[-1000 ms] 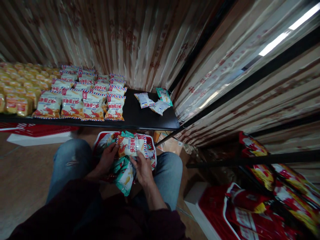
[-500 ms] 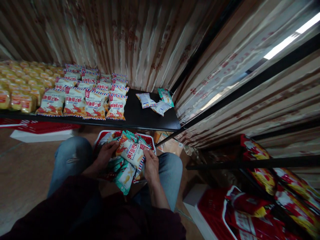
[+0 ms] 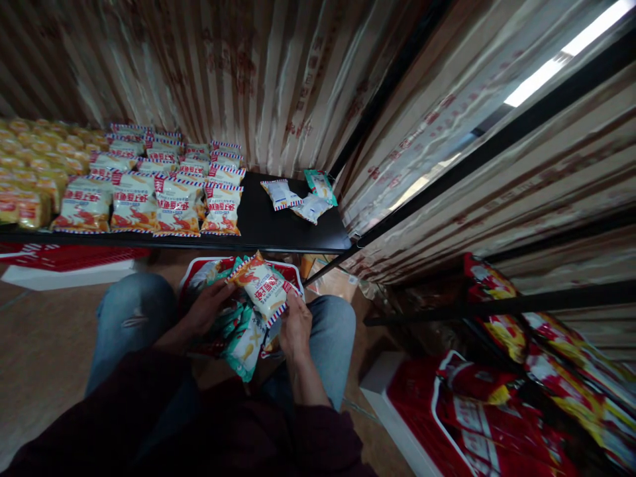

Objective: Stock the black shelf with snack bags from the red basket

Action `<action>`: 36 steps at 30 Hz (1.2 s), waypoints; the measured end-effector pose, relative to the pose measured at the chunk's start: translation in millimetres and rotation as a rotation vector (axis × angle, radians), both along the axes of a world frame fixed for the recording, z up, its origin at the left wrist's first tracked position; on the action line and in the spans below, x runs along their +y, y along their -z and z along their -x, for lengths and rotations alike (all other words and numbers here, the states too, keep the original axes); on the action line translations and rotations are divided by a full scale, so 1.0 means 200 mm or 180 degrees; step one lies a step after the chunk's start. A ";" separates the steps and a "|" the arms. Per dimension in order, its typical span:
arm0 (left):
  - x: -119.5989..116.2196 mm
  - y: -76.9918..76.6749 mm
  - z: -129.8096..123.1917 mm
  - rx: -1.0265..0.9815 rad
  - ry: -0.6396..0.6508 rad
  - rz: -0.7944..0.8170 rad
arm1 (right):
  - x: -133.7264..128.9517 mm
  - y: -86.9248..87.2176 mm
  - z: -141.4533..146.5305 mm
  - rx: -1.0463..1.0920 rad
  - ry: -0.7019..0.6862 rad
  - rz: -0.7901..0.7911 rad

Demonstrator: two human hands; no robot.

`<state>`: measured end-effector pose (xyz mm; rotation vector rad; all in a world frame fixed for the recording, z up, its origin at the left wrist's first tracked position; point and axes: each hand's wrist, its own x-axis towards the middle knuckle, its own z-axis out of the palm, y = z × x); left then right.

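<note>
Centrally, above a red basket (image 3: 291,270) of teal-and-white packets (image 3: 246,348), a small pillow-shaped snack bag (image 3: 268,288) is held tilted: orange and white, red lettering, striped crimped ends. Its left end is pinched by the nearly closed left hand (image 3: 211,306), its right end by the right hand (image 3: 297,328), fingers curled.

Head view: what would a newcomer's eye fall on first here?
Probably the rows of white-and-orange snack bags on the black shelf, beside the yellow packs at far left. Next, the similar held bag between left hand and right hand, above the red basket between the knees.
</note>
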<state>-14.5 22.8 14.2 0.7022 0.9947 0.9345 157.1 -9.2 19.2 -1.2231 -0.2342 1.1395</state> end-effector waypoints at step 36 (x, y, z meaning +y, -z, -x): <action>-0.22 -0.54 -0.17 0.0429 -0.0468 -0.0783 | -0.10 -0.33 0.05 -0.0039 -0.1021 -0.0931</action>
